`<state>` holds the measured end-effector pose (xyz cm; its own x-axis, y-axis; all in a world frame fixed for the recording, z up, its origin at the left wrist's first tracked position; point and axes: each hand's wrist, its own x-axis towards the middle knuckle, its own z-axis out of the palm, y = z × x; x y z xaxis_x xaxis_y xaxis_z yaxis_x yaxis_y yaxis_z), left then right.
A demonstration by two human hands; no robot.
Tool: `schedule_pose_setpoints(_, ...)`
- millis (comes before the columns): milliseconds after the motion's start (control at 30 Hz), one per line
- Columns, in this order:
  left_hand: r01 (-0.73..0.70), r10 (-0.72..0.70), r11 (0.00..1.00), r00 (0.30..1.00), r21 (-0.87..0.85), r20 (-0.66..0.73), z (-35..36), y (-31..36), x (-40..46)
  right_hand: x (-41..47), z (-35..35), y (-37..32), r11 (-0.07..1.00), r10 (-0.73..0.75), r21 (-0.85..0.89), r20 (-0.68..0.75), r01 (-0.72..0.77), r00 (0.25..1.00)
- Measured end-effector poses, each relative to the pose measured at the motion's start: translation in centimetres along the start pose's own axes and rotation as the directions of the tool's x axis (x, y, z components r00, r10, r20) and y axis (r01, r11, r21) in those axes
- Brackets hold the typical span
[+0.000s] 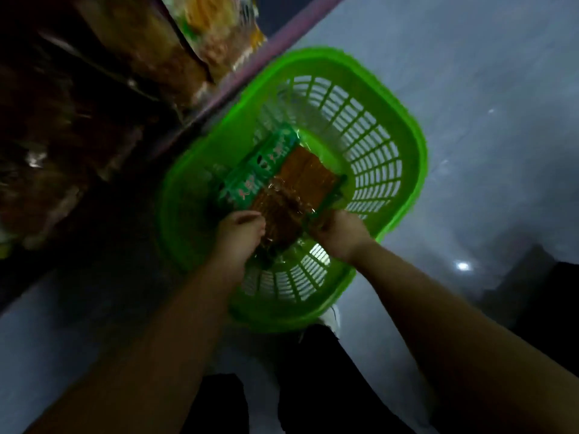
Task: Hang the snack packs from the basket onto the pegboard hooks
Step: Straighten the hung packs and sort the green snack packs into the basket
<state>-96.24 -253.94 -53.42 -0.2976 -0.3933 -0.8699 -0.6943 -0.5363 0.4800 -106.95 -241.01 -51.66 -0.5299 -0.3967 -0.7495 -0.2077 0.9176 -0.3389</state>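
2 hands are observed inside the green basket (404,170): snack packs (291,189) are grasped by left hand (238,236) and right hand (341,236).

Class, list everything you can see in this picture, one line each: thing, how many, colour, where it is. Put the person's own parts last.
basket: one, bright green, slatted, on the floor at the foot of the shelving.
snack packs: a stack, count unclear, brown contents in clear wrap with green headers, inside the basket.
shelving: one unit, dark with a purplish edge, upper left.
hanging packs: several, yellow and brown, blurred, on the shelving.
floor: grey, glossy, right and lower left.
legs: two, in dark trousers, bottom centre.
left hand: one, gripping the near left edge of the snack packs.
right hand: one, gripping their near right edge.
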Motion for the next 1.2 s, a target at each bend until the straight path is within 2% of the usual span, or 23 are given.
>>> schedule_pose_setpoints(167, -0.035, 0.041, 0.985, 0.999, 0.171, -0.035, 2.4, -0.5, 10.9, 12.7, 0.1, 2.2, 0.997, 0.040, -0.059, -0.080, -0.045, 0.996)
schedule_pose_setpoints(300, -0.065, 0.074, 0.993, 0.993, 0.100, -0.089, 3.4, 0.5, 15.1, 19.3, -0.9, 2.3, 0.995, 0.066, -0.061, -0.120, -0.074, 0.991)
schedule_pose_setpoints(400, -0.098, 0.100, 0.991, 0.995, 0.090, -0.020, 4.4, 0.3, 15.9, 21.5, 0.8, 2.2, 0.998, 0.061, 0.032, -0.100, -0.058, 0.993)
schedule_pose_setpoints(533, -0.086, 0.081, 0.989, 0.996, 0.124, 0.044, 4.6, 0.0, 15.0, 21.4, 1.9, 2.8, 0.993, 0.100, -0.046, -0.121, -0.106, 0.988)
schedule_pose_setpoints(600, -0.066, 0.063, 0.990, 0.998, 0.121, 0.027, 4.2, 0.2, 14.5, 20.9, 1.6, 2.9, 0.989, 0.134, -0.057, -0.035, -0.135, 0.990)
schedule_pose_setpoints(633, -0.064, 0.063, 0.992, 0.998, 0.113, 0.011, 4.0, 0.3, 14.4, 20.6, 1.4, 3.0, 0.988, 0.154, -0.035, 0.015, -0.154, 0.988)
schedule_pose_setpoints(700, -0.078, 0.080, 0.996, 0.997, 0.052, -0.025, 3.5, 0.9, 14.2, 20.2, 1.4, 3.6, 0.962, 0.215, 0.160, 0.050, -0.220, 0.975)
schedule_pose_setpoints(767, -0.088, 0.086, 0.995, 0.995, -0.049, -0.049, 3.1, 1.5, 14.3, 20.2, 1.4, 4.4, 0.917, 0.248, 0.323, 0.000, -0.235, 0.969)
schedule_pose_setpoints(867, -0.091, 0.085, 0.984, 0.995, -0.152, -0.050, 3.0, 2.0, 14.1, 20.1, 0.3, 4.8, 0.855, 0.260, 0.493, -0.142, -0.159, 0.955)
schedule_pose_setpoints(933, -0.072, 0.067, 0.978, 0.997, -0.193, -0.034, 3.1, 2.0, 13.5, 19.7, 0.0, 4.4, 0.805, 0.259, 0.579, -0.149, -0.128, 0.954)
schedule_pose_setpoints(1067, -0.049, 0.046, 0.982, 0.999, -0.180, -0.020, 3.0, 2.0, 12.5, 18.1, 2.1, 3.3, 0.693, 0.183, 0.702, 0.050, -0.166, 0.982)
schedule_pose_setpoints(1133, -0.075, 0.068, 0.987, 0.996, -0.141, -0.049, 2.6, 2.0, 12.5, 17.8, 2.9, 3.2, 0.670, 0.198, 0.721, 0.054, -0.176, 0.979)
schedule_pose_setpoints(1200, -0.087, 0.079, 0.991, 0.994, -0.104, -0.082, 2.0, 2.0, 12.4, 18.3, 2.6, 3.5, 0.594, 0.233, 0.791, 0.006, -0.148, 0.972)
